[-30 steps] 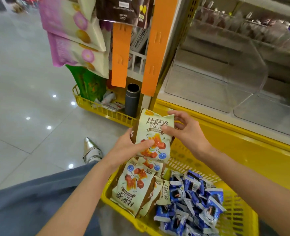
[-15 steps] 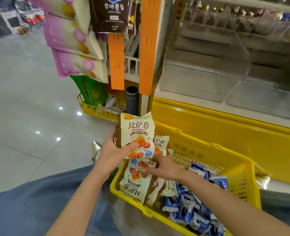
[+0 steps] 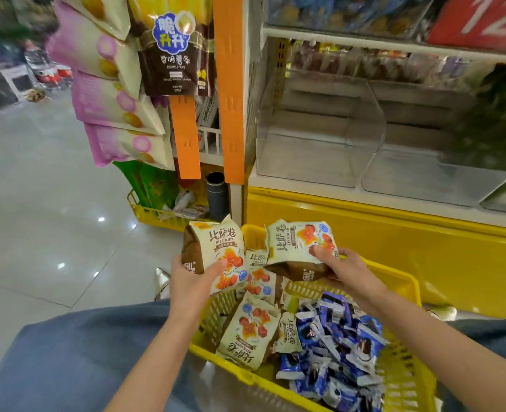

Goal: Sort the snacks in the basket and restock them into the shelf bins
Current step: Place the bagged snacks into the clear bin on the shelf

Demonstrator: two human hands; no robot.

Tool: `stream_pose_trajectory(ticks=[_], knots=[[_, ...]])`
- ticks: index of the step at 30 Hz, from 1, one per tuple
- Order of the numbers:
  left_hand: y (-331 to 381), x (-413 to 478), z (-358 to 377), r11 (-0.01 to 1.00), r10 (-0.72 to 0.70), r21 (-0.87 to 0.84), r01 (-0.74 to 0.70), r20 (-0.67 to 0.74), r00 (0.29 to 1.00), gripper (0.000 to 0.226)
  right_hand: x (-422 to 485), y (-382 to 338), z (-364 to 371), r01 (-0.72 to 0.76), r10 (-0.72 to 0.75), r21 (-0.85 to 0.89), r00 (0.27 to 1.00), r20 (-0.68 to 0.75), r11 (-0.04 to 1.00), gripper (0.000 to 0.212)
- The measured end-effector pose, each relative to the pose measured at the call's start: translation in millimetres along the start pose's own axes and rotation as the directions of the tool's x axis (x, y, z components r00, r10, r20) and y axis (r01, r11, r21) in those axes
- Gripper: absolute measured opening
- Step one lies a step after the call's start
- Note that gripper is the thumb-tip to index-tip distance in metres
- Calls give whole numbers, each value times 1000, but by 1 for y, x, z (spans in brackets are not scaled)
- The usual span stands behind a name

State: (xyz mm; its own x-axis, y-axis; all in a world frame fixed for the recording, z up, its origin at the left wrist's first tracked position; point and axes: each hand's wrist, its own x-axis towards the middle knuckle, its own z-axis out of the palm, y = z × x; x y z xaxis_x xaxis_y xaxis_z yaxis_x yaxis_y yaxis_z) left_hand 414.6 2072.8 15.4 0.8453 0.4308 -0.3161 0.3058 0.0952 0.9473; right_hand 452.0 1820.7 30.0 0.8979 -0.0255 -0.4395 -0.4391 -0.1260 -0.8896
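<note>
Glossy floor tiles (image 3: pixel 37 233) are lying open at far left, while purple snack bags (image 3: pixel 112 102) and a brown potato-stick bag (image 3: pixel 171 55) are hanging beside orange strips (image 3: pixel 231 84), crowding the shelf corner above a dark cylinder (image 3: pixel 217 191). A person's left hand (image 3: pixel 189 278) is gripping an upright cream pizza-roll bag (image 3: pixel 216 251), thumb across its front and fingers curled behind. The right hand (image 3: pixel 346 269) is clamping a second cream bag (image 3: pixel 299 245), turned sideways, just above the yellow basket (image 3: pixel 400 278). Inside, more cream bags (image 3: pixel 248 331) are lying at left and blue packets (image 3: pixel 335 346) are piling at right. Above the yellow shelf base (image 3: pixel 394 242), clear bins (image 3: pixel 320 129) are standing side by side, with open room between them and the basket.
</note>
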Motion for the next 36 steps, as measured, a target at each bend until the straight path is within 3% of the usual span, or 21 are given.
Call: stream_pose_trajectory(ticks=[5, 8, 13, 16, 19, 21, 26, 30, 36], knots=[[7, -36, 48, 968, -151, -154, 200, 284, 947, 51, -19, -10, -22, 113, -98, 321, 993, -62, 940, 78], [16, -51, 71, 946, -142, -226, 231, 349, 926, 54, -29, -18, -30, 161, -149, 330, 987, -62, 930, 90], [30, -69, 93, 946, -88, -257, 197, 382, 920, 54, -42, -38, -56, 266, -236, 203, 958, -161, 942, 109], [38, -78, 104, 954, -82, -232, 190, 408, 909, 51, -49, -54, -75, 319, -280, 196, 939, -201, 927, 92], [54, -85, 114, 950, -46, -261, 173, 432, 901, 53, -52, -67, -93, 318, -266, 208, 933, -244, 925, 47], [66, -89, 121, 944, -19, -285, 165, 453, 891, 62, -53, -72, -105, 283, -241, 192, 946, -215, 940, 32], [93, -84, 130, 973, 100, -232, 6, 442, 892, 77, -58, -86, -126, 137, -136, -6, 989, 55, 991, 54], [112, -70, 139, 978, 165, -193, -81, 472, 866, 62, -50, -97, -131, 126, -112, -88, 983, 148, 988, 60], [144, -30, 159, 960, 254, -231, -161, 465, 848, 65, -22, -125, -144, 64, -94, 243, 989, 112, 968, 34]])
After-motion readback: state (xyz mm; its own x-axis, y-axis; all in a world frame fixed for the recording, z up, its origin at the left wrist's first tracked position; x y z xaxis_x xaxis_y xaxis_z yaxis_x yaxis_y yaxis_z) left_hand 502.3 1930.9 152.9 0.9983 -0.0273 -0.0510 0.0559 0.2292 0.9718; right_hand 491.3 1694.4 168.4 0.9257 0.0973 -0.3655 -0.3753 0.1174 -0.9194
